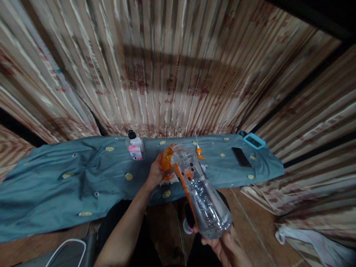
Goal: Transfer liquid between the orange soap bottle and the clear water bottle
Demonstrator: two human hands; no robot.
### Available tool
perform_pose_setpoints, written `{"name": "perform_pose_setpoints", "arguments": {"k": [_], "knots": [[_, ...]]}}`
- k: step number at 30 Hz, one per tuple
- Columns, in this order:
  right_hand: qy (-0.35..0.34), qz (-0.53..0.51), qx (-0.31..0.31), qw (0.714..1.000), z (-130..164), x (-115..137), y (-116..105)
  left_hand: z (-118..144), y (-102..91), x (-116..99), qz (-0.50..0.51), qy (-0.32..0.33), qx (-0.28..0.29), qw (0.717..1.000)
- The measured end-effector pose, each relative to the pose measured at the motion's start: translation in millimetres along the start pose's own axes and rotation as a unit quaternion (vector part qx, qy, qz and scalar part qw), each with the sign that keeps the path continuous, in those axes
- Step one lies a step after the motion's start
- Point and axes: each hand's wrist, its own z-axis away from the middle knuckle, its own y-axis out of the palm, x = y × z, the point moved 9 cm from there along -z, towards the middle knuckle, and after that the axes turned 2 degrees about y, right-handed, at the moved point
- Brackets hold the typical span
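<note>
Left hand (156, 171) gripping orange cap (167, 160); right hand (226, 245) clasping bottle (200, 191) base; uncapping seemingly underway; next needing steady twist.

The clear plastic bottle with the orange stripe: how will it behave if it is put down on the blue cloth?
The clear bottle looks empty, so probably light. Its round body would likely roll if laid on the blue cloth. Its smooth, glossy wall may be slippery; the right hand holds only its base, while the left hand is at the orange cap.
</note>
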Motion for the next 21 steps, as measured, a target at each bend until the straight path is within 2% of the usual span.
{"name": "perform_pose_setpoints", "arguments": {"k": [2, 5, 10, 21], "knots": [[0.001, -0.005, -0.001, 1.000, -0.1, -0.4, 1.4, 0.0, -0.8, -1.0, -0.012, 0.005, -0.004, 1.000], [-0.004, -0.022, -0.039, 0.999, 0.8, -0.3, -0.7, 0.5, -1.2, -5.6, -0.016, 0.004, -0.003, 1.000], [-0.009, -0.022, -0.065, 0.998, 2.7, -1.3, 0.1, 1.0, -3.7, -9.8, -0.033, -0.024, -0.010, 0.999], [0.006, -0.002, -0.003, 1.000, -1.2, 1.9, 9.5, 1.0, -4.1, -14.1, -0.053, -0.019, -0.017, 0.998]]}}
